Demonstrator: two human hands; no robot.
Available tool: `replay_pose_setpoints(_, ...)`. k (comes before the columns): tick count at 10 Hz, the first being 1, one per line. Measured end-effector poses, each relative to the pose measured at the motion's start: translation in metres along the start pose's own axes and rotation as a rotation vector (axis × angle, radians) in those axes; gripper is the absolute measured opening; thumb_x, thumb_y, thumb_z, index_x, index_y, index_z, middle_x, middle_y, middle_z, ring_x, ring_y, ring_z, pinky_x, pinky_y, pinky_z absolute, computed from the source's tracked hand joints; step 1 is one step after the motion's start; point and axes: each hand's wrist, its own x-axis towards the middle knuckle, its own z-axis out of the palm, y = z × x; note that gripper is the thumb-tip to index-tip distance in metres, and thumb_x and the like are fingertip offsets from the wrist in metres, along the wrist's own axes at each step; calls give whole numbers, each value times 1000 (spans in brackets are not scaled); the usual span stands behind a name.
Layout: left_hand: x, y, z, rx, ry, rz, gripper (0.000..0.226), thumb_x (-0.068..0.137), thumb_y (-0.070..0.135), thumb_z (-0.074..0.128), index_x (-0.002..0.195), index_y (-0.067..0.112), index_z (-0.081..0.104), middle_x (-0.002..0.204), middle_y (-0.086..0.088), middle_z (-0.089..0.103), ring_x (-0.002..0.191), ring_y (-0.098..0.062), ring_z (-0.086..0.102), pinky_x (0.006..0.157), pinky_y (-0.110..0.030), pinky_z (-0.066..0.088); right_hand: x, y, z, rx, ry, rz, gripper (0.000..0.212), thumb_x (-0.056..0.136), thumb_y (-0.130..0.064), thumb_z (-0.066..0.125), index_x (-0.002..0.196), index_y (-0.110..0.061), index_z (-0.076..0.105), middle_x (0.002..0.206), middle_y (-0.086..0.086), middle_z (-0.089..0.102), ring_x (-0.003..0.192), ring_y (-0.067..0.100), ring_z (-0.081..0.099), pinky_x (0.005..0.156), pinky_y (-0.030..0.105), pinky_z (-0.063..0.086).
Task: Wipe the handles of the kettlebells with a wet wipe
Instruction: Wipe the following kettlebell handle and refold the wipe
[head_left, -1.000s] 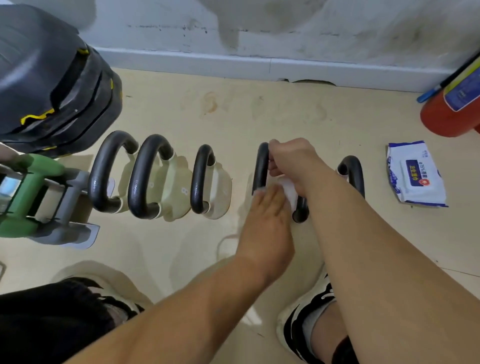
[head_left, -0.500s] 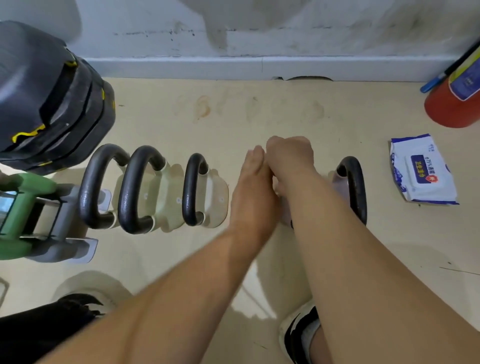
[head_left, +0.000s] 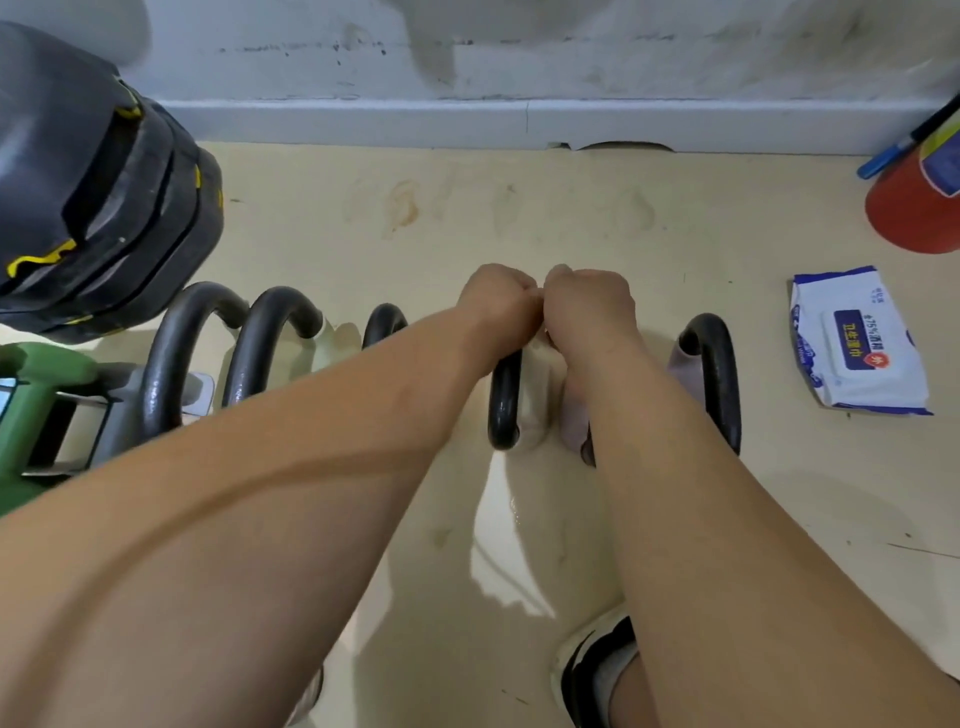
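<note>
Kettlebell handle (head_left: 504, 400): a black loop seen edge-on, fourth in a row of five kettlebells standing on the beige floor (head_left: 545, 223). Both hands cover its top.

Left hand (head_left: 496, 301): fingers curled over the top of the handle and clamped on it.

Right hand (head_left: 589, 309): fingers curled into a fist just right of the handle, knuckles touching the left hand. What they close on is hidden, so I cannot tell what it holds.

Left of the handle, in order outward: third kettlebell (head_left: 384, 325), second kettlebell (head_left: 254, 358), first kettlebell (head_left: 163, 371), all upright with black handles, partly behind the left forearm.

Further left: a green dumbbell (head_left: 31, 395) in a grey rack (head_left: 119, 410), with a stack of black weights (head_left: 93, 197) beyond it.

Just right of the handle: fifth kettlebell (head_left: 722, 384), upright, partly behind the right forearm.

Well to the right: a pack of wipes (head_left: 857, 353) lying flat on the floor. Beyond it, by the wall (head_left: 571, 52), is a red extinguisher (head_left: 909, 218).

Nearer than the handle, under the right forearm: a black-and-white shoe (head_left: 587, 670).
</note>
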Motion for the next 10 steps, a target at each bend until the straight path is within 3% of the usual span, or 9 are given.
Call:
replay_pose_setpoints(1,-44,-21,22,-90,193,20,24,93,18,46,71,11,50,63,-1,57,59,-16,49,57,-30,39,1,0,0,115,-87,55,23,95,-26,44,90,-10,59,103,16,70,93,35,70,84,49,60)
replay_pose_setpoints(2,-81,-31,33,46,321,121,28,105,27,37,89,21,58,72,10,63,66,-3,58,58,-12,40,2,-1,-1,131,-94,75,29,89,-31,47,96,-7,62,104,15,73,96,37,72,90,53,59)
replay_pose_setpoints(4,-48,-11,16,-45,87,-110,27,102,18,38,89,9,61,80,-11,65,65,-27,63,63,-37,56,-3,-13,2,63,-68,61,34,85,-29,45,98,-6,68,87,5,70,92,31,70,90,46,59)
replay_pose_setpoints(5,-37,-11,2,-241,-77,-213,40,105,37,42,86,7,61,76,-10,58,58,-21,54,57,-33,54,-4,-7,4,10,-60,62,24,91,-23,48,96,-6,66,81,4,65,78,26,63,83,41,58)
replay_pose_setpoints(6,-60,-40,14,-150,-16,-59,40,102,46,41,87,12,55,76,-5,60,63,-23,57,59,-35,52,-6,-5,4,-6,-68,56,21,92,-22,49,91,-7,64,81,5,63,77,27,63,87,44,58)
replay_pose_setpoints(7,-109,-97,36,-65,141,175,17,101,36,45,106,21,52,87,10,58,81,-19,58,76,-39,50,-9,-7,6,-41,-80,47,22,93,-17,46,92,-3,62,91,12,68,96,32,70,96,47,56)
replay_pose_setpoints(8,-133,-114,43,7,180,207,16,100,32,44,114,26,50,90,14,56,90,-26,55,84,-47,50,-9,-7,6,-31,-75,49,25,92,-18,47,98,-2,65,97,14,72,98,30,71,96,48,56)
replay_pose_setpoints(9,-100,-85,31,129,171,125,33,100,47,38,112,18,50,101,2,64,97,-33,62,84,-50,53,-10,-2,7,-53,-77,-13,17,92,-22,52,76,-17,56,95,11,65,88,26,65,93,50,58)
replay_pose_setpoints(10,-83,-59,24,159,66,67,30,106,37,36,105,11,50,112,-11,67,97,-35,67,81,-46,56,-9,1,6,-38,-67,-24,19,91,-22,53,73,-20,52,88,8,61,82,26,61,90,49,60)
